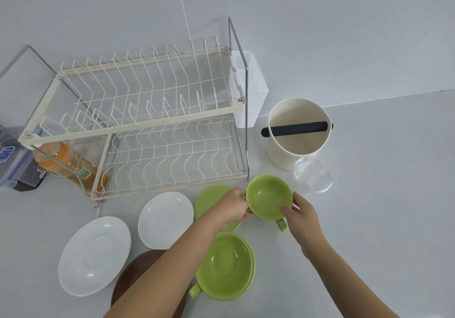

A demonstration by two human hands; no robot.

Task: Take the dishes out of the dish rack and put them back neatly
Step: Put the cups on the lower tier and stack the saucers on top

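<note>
A cream two-tier wire dish rack (147, 130) stands on the white counter with nothing in its slots. In front of it both hands hold a green cup (268, 196). My left hand (232, 207) grips its left rim and my right hand (301, 215) grips its right rim near the handle. A green saucer (209, 199) lies partly under my left hand. Nearer me, a second green cup sits on a green saucer (225, 266). Two white saucers (165, 219) (94, 256) lie to the left. A brown plate (133, 276) is partly hidden by my left forearm.
A cream canister with a black bar (298, 133) stands right of the rack, with a clear glass lid (312, 175) in front of it. An orange-capped bottle (66, 162) lies under the rack's left end. A clear plastic box (9, 160) sits at far left.
</note>
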